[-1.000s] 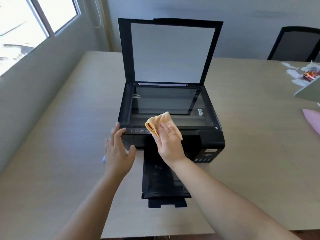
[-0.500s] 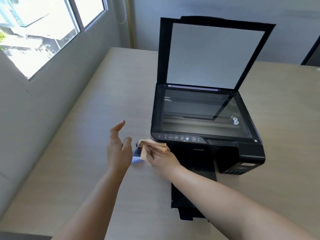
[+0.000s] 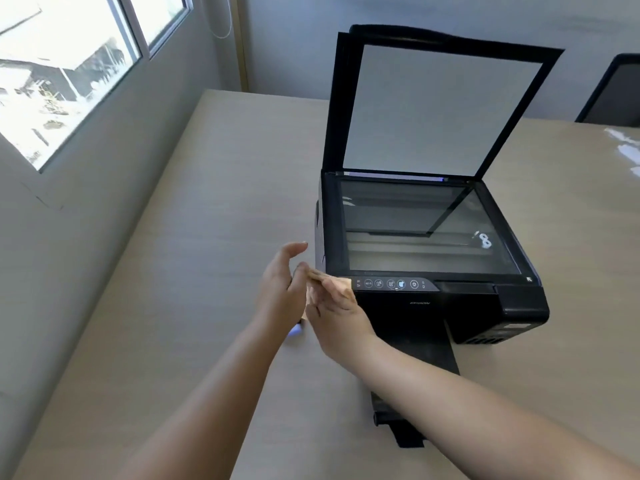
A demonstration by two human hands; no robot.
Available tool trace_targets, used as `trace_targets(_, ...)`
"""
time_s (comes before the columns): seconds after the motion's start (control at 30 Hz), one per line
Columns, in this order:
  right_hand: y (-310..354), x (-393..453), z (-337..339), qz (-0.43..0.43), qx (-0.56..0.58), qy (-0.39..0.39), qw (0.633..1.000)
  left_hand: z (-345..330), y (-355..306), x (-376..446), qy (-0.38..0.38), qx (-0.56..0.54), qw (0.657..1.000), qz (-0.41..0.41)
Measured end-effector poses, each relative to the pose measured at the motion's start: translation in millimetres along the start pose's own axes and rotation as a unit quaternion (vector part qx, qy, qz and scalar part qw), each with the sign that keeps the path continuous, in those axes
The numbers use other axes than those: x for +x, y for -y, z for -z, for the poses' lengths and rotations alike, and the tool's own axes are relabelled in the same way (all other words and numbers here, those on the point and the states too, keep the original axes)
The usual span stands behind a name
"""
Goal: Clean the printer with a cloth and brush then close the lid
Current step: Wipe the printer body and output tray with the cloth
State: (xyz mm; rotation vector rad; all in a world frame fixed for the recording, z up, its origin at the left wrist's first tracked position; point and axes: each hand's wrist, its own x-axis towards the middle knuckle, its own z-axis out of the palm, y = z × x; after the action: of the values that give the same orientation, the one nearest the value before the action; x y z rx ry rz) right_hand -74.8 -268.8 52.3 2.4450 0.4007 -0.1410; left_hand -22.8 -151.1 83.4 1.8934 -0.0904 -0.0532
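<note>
We seem mid-swap: right hand (image 3: 332,317) pinches the tan cloth (image 3: 329,279) beside the black printer (image 3: 433,299); left hand (image 3: 282,289), fingers loose, should take the brush next.

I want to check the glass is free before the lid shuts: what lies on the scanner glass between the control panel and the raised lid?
In the head view the scanner glass is bare except one small white object near its right edge.

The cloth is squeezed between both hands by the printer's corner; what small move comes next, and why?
Probably the left hand takes the cloth from the right hand, freeing it for the blue-tipped item below; the lid is up.
</note>
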Motion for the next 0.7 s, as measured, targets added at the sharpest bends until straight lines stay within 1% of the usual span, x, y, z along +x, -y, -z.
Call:
trace_targets(0.03,8.7,5.4,-0.2,0.005,-0.027,0.016,0.999,-1.8,-1.1,4.3,0.017,-0.005,1.0,-0.01)
trace_targets(0.07,14.1,9.9,-2.4,0.02,-0.062,0.01,0.998,-4.0,-3.7,7.9,0.035,-0.006,0.999,-0.014)
trace_targets(0.1,19.2,15.0,-4.0,0.046,-0.062,0.017,0.997,-3.2,-6.3,11.6,0.055,-0.003,0.998,-0.009)
trace_targets(0.13,18.2,16.7,-6.1,0.065,-0.049,0.034,0.996,-3.2,-8.8,15.7,0.073,0.005,0.997,0.005)
trace_targets(0.2,15.0,13.0,-7.5,0.044,0.068,-0.004,0.997,0.4,-8.5,26.0,0.113,0.02,0.993,0.033)
trace_targets(0.23,11.3,5.5,-10.7,0.036,0.108,0.006,0.993,2.0,-6.4,30.8,0.127,0.021,0.991,0.041)
trace_targets(0.27,9.0,-3.4,-15.1,0.048,0.117,0.028,0.992,3.6,-4.7,36.1,0.138,0.019,0.989,0.048)
trace_targets(0.3,5.8,-8.6,-21.1,0.049,0.106,0.022,0.993,4.7,-3.3,40.5,0.145,0.014,0.988,0.053)
trace_targets(0.37,-6.6,-15.6,-29.8,0.032,0.072,-0.09,0.993,6.9,-5.2,48.2,0.151,0.007,0.987,0.058)
trace_targets(0.4,-9.6,-14.4,-25.9,0.014,0.056,-0.116,0.992,7.2,-7.3,52.0,0.151,0.009,0.987,0.057)
trace_targets(0.43,-10.2,-10.9,-15.0,-0.001,0.034,-0.112,0.993,7.2,-9.6,56.7,0.152,0.016,0.987,0.052)
trace_targets(0.5,-4.4,5.7,9.0,-0.015,-0.009,-0.039,0.999,7.5,-15.1,66.0,0.158,0.046,0.986,0.035)
trace_targets(0.57,12.8,29.7,20.6,-0.004,-0.082,0.062,0.995,7.7,-20.3,74.1,0.159,0.073,0.984,0.022)
trace_targets(0.6,17.8,39.5,22.0,0.032,-0.11,0.099,0.988,7.7,-22.2,76.2,0.16,0.081,0.984,0.017)
trace_targets(0.63,20.7,46.4,21.2,0.091,-0.139,0.13,0.978,7.5,-22.2,77.8,0.161,0.085,0.983,0.013)
trace_targets(0.67,23.2,50.0,18.8,0.149,-0.159,0.145,0.965,7.5,-21.9,78.6,0.164,0.089,0.982,0.012)
trace_targets(0.7,24.5,49.4,13.5,0.191,-0.17,0.145,0.956,6.7,-20.3,79.0,0.169,0.093,0.981,0.012)
